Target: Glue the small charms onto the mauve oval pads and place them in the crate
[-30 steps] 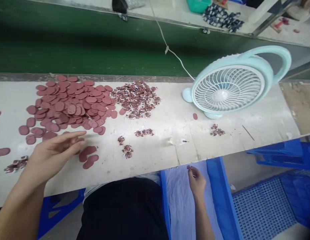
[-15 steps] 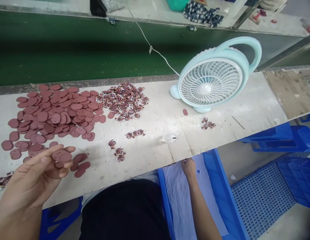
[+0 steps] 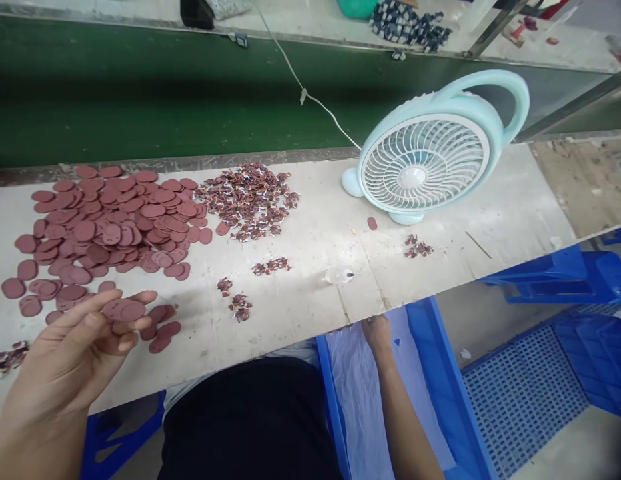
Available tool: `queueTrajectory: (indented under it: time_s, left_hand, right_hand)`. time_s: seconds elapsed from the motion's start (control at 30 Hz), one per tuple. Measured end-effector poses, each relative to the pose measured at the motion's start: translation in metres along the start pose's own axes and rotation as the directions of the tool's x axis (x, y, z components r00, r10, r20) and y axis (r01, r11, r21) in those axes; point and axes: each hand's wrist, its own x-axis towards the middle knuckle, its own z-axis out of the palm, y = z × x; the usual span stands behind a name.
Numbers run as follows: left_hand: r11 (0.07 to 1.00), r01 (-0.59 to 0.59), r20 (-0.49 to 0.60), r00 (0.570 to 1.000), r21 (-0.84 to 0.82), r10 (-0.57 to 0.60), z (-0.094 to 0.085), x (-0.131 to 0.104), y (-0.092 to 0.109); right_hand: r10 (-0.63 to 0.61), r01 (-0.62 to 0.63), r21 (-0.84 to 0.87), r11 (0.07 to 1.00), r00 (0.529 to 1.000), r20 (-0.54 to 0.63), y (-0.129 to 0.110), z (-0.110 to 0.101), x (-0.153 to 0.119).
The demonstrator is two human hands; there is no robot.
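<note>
At the lower left, my left hand (image 3: 85,347) is closed on a couple of flat reddish-brown oval pieces (image 3: 124,309), overlapped between thumb and fingers. Several loose ovals (image 3: 163,330) lie on the table just beyond its fingertips. Behind it spreads a large heap of the same ovals (image 3: 115,213). My right hand (image 3: 376,333) is low at the table's front edge, over a blue crate (image 3: 430,360) lined with pale sheeting (image 3: 360,393). Its fingers are hidden by the table edge, so what they hold cannot be seen.
A pile of small brown-and-white parts (image 3: 250,200) sits mid-table, with small clusters (image 3: 240,308) nearer me. A clear small bottle (image 3: 339,275) with a dark tip lies to their right. A light-blue fan (image 3: 420,167) stands at the back, its white cord (image 3: 333,120) running up to the shelf.
In my left hand the oval pieces have slid slightly further apart, and the fingers have stretched a little to the right. My right hand is nearly unmoved.
</note>
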Motion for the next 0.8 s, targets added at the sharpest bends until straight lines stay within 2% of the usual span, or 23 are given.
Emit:
queueTrajectory:
  time_s: [0.1, 0.2, 0.27, 0.3, 0.37, 0.4, 0.43, 0.47, 0.5, 0.57, 0.63, 0.7, 0.73, 0.77, 0.8]
  left_hand:
    - [1.000, 0.028, 0.002, 1.000, -0.011, -0.028, -0.006, 0.000, 0.002]
    - [0.997, 0.067, -0.003, 0.998, -0.036, -0.067, -0.015, -0.001, -0.002]
    - [0.994, 0.082, 0.034, 0.996, -0.074, -0.079, -0.018, -0.003, -0.010]
    - [0.992, 0.096, 0.078, 0.993, -0.086, -0.090, -0.017, -0.006, -0.015]
    - [0.984, 0.154, 0.207, 0.969, -0.094, -0.132, -0.009, -0.015, -0.027]
    - [0.976, 0.200, 0.282, 0.944, -0.087, -0.169, -0.002, -0.021, -0.033]
    - [0.966, 0.242, 0.355, 0.914, -0.090, -0.196, 0.006, -0.027, -0.039]
    - [0.956, 0.277, 0.407, 0.887, -0.095, -0.216, 0.016, -0.034, -0.044]
    - [0.942, 0.324, 0.486, 0.839, -0.087, -0.244, 0.026, -0.041, -0.050]
    - [0.921, 0.378, 0.620, 0.746, -0.093, -0.243, 0.044, -0.052, -0.059]
    - [0.886, 0.447, 0.699, 0.672, -0.120, -0.245, 0.057, -0.060, -0.067]
    - [0.850, 0.502, 0.731, 0.639, -0.157, -0.241, 0.064, -0.064, -0.073]
    - [0.837, 0.519, 0.736, 0.633, -0.174, -0.239, 0.066, -0.065, -0.075]
    - [0.828, 0.529, 0.738, 0.632, -0.188, -0.236, 0.068, -0.066, -0.077]
    - [0.823, 0.532, 0.738, 0.634, -0.198, -0.232, 0.069, -0.066, -0.079]
  right_hand:
    - [0.024, -0.005, 0.219, 0.976, 0.996, -0.087, -0.009, -0.021, -0.014]
    - [0.035, 0.070, 0.515, 0.854, 0.981, -0.191, -0.022, -0.048, -0.046]
    - [0.012, 0.138, 0.721, 0.679, 0.980, -0.198, -0.038, -0.062, -0.076]
    - [-0.023, 0.145, 0.809, 0.570, 0.987, -0.160, -0.049, -0.066, -0.091]
    - [-0.154, 0.041, 0.932, 0.361, 0.988, 0.017, -0.075, -0.065, -0.119]
    - [-0.241, -0.067, 0.957, 0.281, 0.961, 0.138, -0.090, -0.061, -0.130]
    - [-0.330, -0.182, 0.959, 0.217, 0.911, 0.247, -0.105, -0.054, -0.136]
    - [-0.414, -0.290, 0.943, 0.164, 0.847, 0.333, -0.121, -0.047, -0.138]
    - [-0.488, -0.384, 0.915, 0.120, 0.780, 0.391, -0.136, -0.040, -0.137]
    - [-0.601, -0.524, 0.851, 0.045, 0.666, 0.442, -0.164, -0.028, -0.126]
    - [-0.671, -0.618, 0.786, -0.001, 0.583, 0.457, -0.185, -0.023, -0.115]
    - [-0.711, -0.687, 0.727, -0.023, 0.523, 0.471, -0.199, -0.026, -0.113]
    - [-0.716, -0.703, 0.711, -0.023, 0.508, 0.479, -0.203, -0.029, -0.118]
    - [-0.707, -0.689, 0.725, -0.013, 0.519, 0.481, -0.206, -0.033, -0.127]
    - [-0.685, -0.642, 0.766, 0.016, 0.551, 0.477, -0.208, -0.037, -0.138]
